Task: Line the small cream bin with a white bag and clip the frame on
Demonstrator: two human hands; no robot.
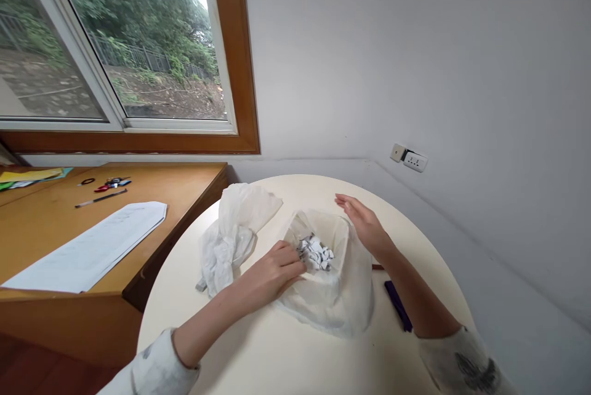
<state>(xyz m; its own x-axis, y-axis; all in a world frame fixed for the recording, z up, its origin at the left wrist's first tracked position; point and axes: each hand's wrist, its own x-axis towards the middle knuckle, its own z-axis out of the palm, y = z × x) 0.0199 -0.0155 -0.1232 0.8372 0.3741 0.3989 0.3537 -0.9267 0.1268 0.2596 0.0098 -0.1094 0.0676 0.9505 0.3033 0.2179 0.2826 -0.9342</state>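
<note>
A small bin lined with a thin white plastic bag stands on the round table, the bag's skirt draped outside it. Torn scraps of white paper lie inside. My left hand is closed over the bag at the bin's left front rim, its fingertips partly hidden. Beyond the right side of the rim, my right hand has its fingers stretched out and holds nothing. A second crumpled white plastic bag lies to the left of the bin.
On the round cream table, a dark purple strip-like object lies by my right forearm. The wooden desk at left carries paper sheets, a pen and scissors. A wall with sockets stands behind.
</note>
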